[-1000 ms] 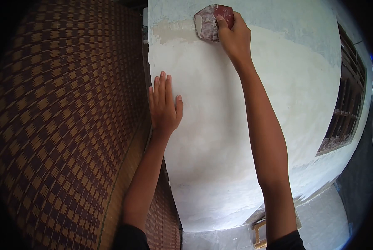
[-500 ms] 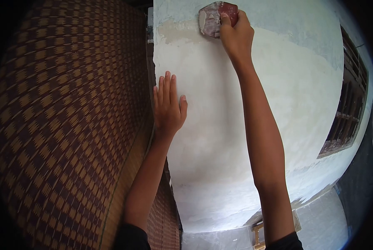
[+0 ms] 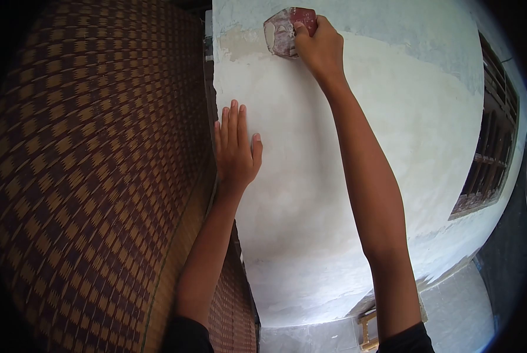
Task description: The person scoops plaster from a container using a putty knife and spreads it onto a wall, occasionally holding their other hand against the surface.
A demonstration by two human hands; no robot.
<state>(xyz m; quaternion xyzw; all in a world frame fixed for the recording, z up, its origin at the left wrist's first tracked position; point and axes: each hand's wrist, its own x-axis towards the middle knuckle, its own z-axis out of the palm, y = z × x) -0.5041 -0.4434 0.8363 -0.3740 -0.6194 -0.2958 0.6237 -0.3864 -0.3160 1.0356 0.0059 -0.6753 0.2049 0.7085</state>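
My right hand [image 3: 321,49] grips a red scraper [image 3: 284,32] smeared with pale paste, its blade near the upper part of the white wall [image 3: 299,194]. A beige patch [image 3: 240,45] shows on the wall left of the scraper. Lower down, my left hand [image 3: 236,150] lies flat near the wall's left edge, fingers stretched upward and thumb apart, holding nothing.
A woven brown and tan panel [image 3: 93,165] covers the left side. At the right is a barred window [image 3: 490,141]. Grey floor tiles [image 3: 454,306] and a small wooden object [image 3: 368,330] are at the bottom.
My right hand and the scraper have moved left and slightly down along the wall. My left hand has stayed almost in place.
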